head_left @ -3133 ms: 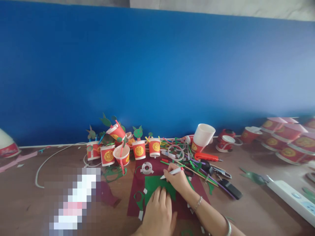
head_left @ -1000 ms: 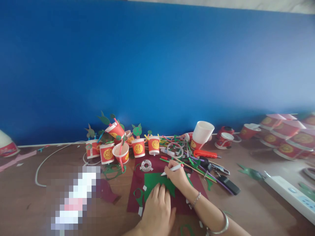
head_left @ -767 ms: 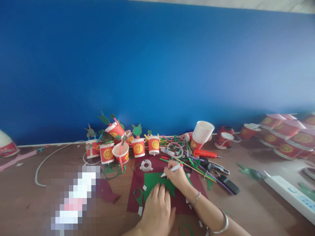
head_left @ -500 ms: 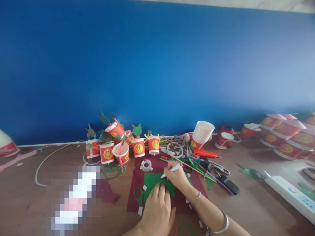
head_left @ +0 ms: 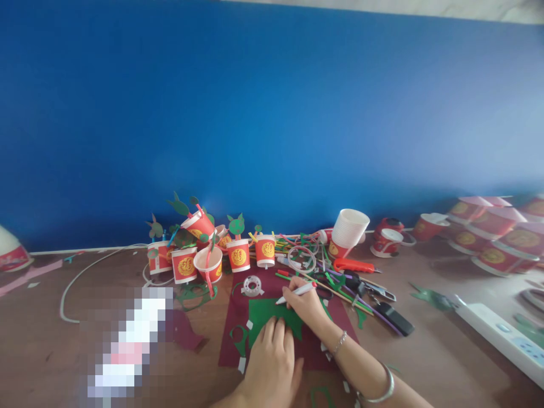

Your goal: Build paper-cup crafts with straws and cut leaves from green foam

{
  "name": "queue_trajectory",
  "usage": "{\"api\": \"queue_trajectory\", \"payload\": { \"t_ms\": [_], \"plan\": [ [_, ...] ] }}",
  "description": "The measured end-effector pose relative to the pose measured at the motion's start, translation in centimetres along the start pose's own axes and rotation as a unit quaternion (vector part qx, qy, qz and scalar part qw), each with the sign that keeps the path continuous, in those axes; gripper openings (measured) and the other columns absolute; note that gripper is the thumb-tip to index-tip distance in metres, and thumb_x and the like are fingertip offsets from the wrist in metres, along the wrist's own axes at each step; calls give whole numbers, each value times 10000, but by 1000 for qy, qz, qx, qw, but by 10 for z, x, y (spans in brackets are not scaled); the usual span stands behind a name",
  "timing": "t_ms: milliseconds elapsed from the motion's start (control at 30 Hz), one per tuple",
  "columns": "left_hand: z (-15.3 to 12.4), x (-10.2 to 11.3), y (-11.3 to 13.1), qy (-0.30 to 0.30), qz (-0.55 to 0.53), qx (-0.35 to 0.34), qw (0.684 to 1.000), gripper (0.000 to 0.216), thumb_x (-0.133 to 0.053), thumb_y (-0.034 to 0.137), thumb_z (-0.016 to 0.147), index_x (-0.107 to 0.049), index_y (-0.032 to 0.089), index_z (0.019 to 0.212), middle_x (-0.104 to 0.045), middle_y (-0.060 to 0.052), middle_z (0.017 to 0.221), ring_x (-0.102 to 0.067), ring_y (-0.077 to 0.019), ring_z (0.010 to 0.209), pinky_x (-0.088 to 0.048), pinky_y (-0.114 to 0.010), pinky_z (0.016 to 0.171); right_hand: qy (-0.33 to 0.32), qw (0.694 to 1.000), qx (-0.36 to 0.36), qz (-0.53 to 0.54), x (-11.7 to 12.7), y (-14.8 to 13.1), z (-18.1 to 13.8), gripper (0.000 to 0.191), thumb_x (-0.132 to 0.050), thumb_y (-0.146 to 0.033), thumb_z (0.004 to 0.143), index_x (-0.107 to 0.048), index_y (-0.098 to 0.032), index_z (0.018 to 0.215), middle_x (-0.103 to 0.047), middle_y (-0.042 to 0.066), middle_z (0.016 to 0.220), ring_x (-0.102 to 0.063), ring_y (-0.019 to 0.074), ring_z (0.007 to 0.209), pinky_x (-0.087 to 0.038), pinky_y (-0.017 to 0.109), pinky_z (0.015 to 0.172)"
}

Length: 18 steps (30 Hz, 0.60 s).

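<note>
Between the fingers of my right hand (head_left: 306,306) is a white marker with a red end (head_left: 300,291), its tip pointing left over a sheet of green paper (head_left: 262,310). My left hand (head_left: 272,354) lies flat, fingers stretched out, on the lower part of that sheet. Under the green paper is a dark red sheet (head_left: 233,352). A ring-shaped green cut-out (head_left: 238,339) and small white scraps lie left of my left hand. Just beyond the green paper sits a clear tape roll (head_left: 252,287).
Decorated red paper cups (head_left: 185,265) stand at the back left. A stack of cups (head_left: 350,226), an orange utility knife (head_left: 355,266), straws and black keys (head_left: 395,318) lie behind and right of my hands. A white power strip (head_left: 501,334) is at far right.
The marker and my right hand have shifted very slightly up and left over the green paper. My left hand has stayed in place.
</note>
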<state>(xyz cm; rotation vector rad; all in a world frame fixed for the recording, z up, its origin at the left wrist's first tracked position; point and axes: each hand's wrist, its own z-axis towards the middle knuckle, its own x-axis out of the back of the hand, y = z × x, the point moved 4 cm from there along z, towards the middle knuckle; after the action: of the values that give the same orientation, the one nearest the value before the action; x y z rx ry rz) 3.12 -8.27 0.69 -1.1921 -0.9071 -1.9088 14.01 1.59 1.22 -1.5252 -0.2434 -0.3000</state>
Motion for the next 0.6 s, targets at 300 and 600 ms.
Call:
{"api": "queue_trajectory", "payload": {
  "t_ms": [300,600],
  "plan": [
    [0,2,1,-3,12,-3,1000,358,-536,278,817,-598,98,1120,-609,-155,1178,-544,-308,1121,-494,-430,917,-9,1000,9,-6,-1,5,2,257,-557,-335,722,-402,-221,553,-534,-37,418,-429,96,391,-329,206,410],
    [1,2,2,-12,5,5,1000,361,-550,282,814,-595,100,1123,-604,-157,1186,-535,-306,1130,-487,-433,926,-10,999,17,-32,0,0,-1,260,-556,-331,729,-400,-223,552,-526,-41,430,-436,103,418,-350,215,442]
  ]
}}
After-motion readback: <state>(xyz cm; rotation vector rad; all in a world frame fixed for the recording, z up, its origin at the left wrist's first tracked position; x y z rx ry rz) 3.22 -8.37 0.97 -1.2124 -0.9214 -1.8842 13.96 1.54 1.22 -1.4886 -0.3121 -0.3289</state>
